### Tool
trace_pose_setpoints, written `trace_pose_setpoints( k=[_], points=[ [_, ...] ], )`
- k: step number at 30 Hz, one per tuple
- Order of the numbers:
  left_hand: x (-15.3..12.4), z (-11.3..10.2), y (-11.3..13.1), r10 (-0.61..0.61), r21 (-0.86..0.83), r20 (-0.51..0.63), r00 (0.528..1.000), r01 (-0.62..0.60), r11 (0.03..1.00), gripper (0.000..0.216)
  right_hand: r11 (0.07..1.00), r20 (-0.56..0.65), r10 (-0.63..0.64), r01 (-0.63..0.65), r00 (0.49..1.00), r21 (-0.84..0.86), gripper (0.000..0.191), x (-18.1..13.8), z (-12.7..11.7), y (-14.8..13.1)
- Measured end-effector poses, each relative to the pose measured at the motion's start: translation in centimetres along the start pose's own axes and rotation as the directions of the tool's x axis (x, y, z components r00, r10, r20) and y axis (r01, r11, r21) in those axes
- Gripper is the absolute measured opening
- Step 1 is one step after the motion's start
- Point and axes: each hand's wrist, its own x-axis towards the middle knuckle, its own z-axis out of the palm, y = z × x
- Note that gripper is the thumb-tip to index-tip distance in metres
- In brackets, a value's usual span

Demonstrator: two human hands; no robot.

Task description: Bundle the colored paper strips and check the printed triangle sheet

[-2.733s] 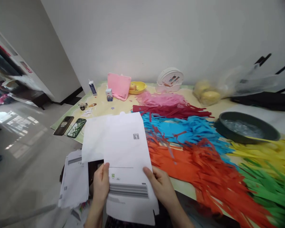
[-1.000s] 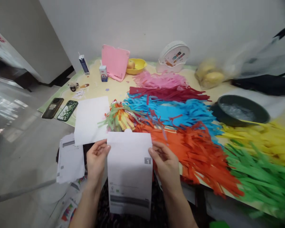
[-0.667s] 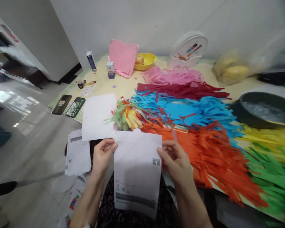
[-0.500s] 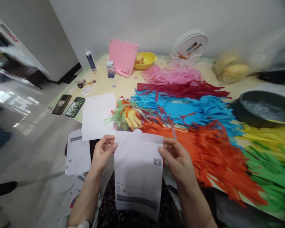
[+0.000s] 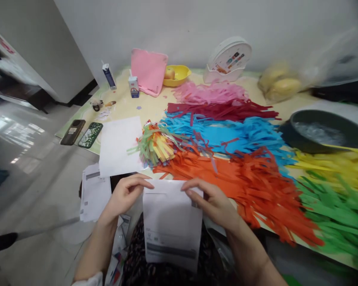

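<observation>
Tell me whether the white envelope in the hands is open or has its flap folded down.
Flap folded down: both hands, left and right, press the white envelope along its top edge, where a straight crease shows.

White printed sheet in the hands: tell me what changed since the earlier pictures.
The white printed sheet came down from the table to the lap, and its top edge now looks folded toward the person. The left hand and right hand shifted from its bottom edge to its top corners. The blank sheet and phones stayed put.
</observation>
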Motion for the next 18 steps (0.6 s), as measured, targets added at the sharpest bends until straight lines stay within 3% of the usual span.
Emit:
trace_pose_setpoints(
  k=[3,6,10,13,18],
  points=[
    [0.5,0.2,1.7,0.126,0.102,0.012,0.992,-0.126,0.987,0.028,0.993,-0.030,-0.038,0.034,0.999,-0.111,0.021,0.1,0.6,-0.6],
    [1.1,1.5,3.3,0.262,0.371,-0.020,0.965,-0.236,0.898,0.029,0.983,-0.048,-0.090,0.081,0.995,-0.164,0.019,0.1,1.1,-1.3],
    [2.1,3.3,4.1,0.148,0.625,0.179,0.973,-0.229,0.747,0.020,0.972,-0.032,-0.168,0.160,0.985,-0.175,0.019,-0.2,1.7,-2.1],
    [2.9,3.8,4.1,0.091,0.694,0.236,0.967,-0.234,0.682,0.013,0.957,-0.011,-0.225,0.219,0.974,-0.192,0.021,-0.3,2.0,-2.3],
    [3.8,3.8,3.8,0.051,0.680,0.274,0.960,-0.231,0.696,0.011,0.946,0.006,-0.249,0.245,0.968,-0.211,0.021,-0.3,2.3,-2.0]
  ],
)
